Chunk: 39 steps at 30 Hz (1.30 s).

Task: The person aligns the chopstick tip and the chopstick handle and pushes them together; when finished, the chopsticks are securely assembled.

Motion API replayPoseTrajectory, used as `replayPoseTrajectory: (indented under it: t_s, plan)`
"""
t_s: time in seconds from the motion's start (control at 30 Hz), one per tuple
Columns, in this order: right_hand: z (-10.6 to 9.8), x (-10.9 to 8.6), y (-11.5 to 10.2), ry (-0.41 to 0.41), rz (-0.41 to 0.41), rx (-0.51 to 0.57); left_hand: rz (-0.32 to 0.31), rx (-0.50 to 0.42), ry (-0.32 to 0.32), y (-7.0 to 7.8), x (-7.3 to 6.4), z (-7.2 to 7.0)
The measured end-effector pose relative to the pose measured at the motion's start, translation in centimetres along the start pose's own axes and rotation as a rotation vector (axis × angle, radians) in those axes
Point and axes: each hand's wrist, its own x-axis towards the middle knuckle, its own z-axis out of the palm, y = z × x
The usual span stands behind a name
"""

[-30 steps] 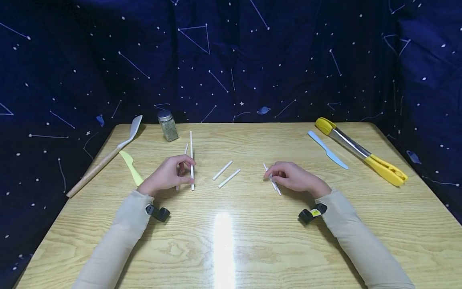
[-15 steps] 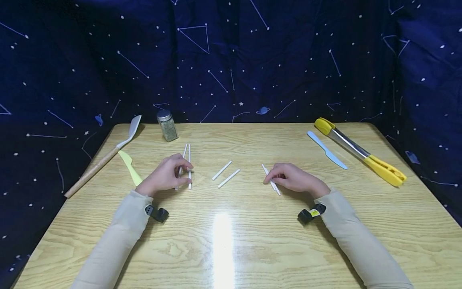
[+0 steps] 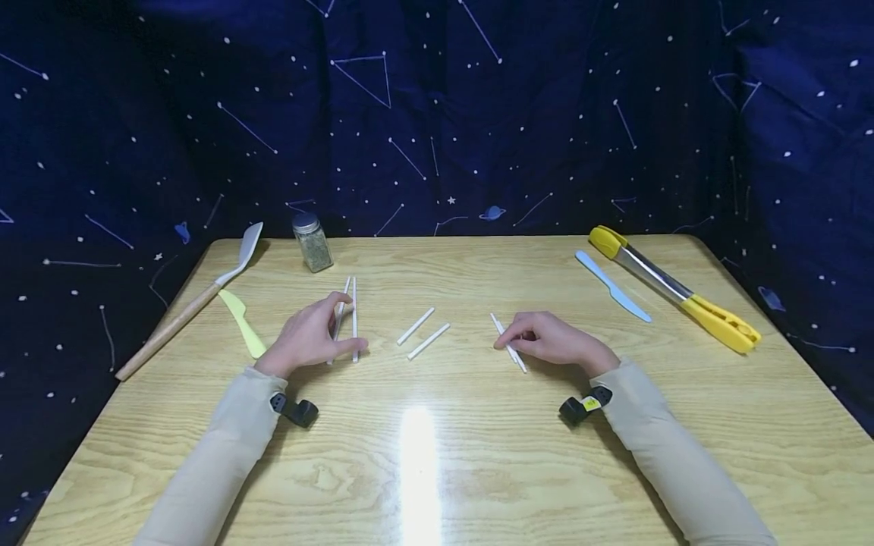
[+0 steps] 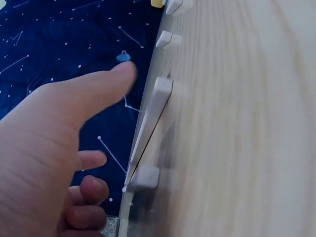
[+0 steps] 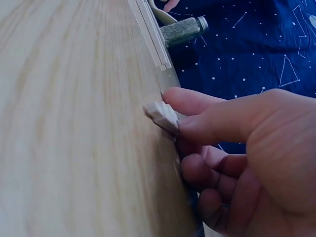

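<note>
In the head view my left hand (image 3: 310,334) reaches over two white sticks lying near each other, a straight one (image 3: 354,326) and a slightly slanted one (image 3: 346,292). Its thumb and fingers are spread apart. The left wrist view shows the thumb raised off the nearer white stick (image 4: 153,113), with a gap between them. On the other side my right hand (image 3: 553,336) pinches a pair of white sticks (image 3: 520,362) between thumb and forefinger. Their blunt ends (image 5: 163,116) show close over the table in the right wrist view.
Two more white sticks (image 3: 415,326) lie slanted between the hands. At left are a spatula (image 3: 184,322), a yellow plastic knife (image 3: 242,322) and a spice jar (image 3: 314,244). A blue plastic knife (image 3: 613,287) and yellow-ended tongs (image 3: 672,287) lie at right.
The stick in my left hand has come down from a raised position to lie on the table, and the fingers have spread away from it. My right hand keeps its pinch. The head view shifts slightly.
</note>
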Motion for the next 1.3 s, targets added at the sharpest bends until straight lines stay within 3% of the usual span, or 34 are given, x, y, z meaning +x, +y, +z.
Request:
replayPoseTrajectory:
  t_s: [0.27,0.67,1.07,1.3]
  plan:
    - [-0.2,0.0,-0.4,-0.024,0.072,0.025,-0.066,0.017,-0.037,0.1,0.0,0.2]
    - [-0.2,0.1,-0.1,-0.010,0.050,0.054,0.032,-0.082,-0.007,-0.8,0.1,0.6]
    - [0.1,0.4,-0.6,-0.020,0.092,0.014,0.037,-0.139,-0.072,-1.8,-0.1,-0.3]
    - [0.0,0.2,-0.7,-0.020,0.093,0.019,-0.020,-0.119,-0.085,-1.2,0.0,-0.3]
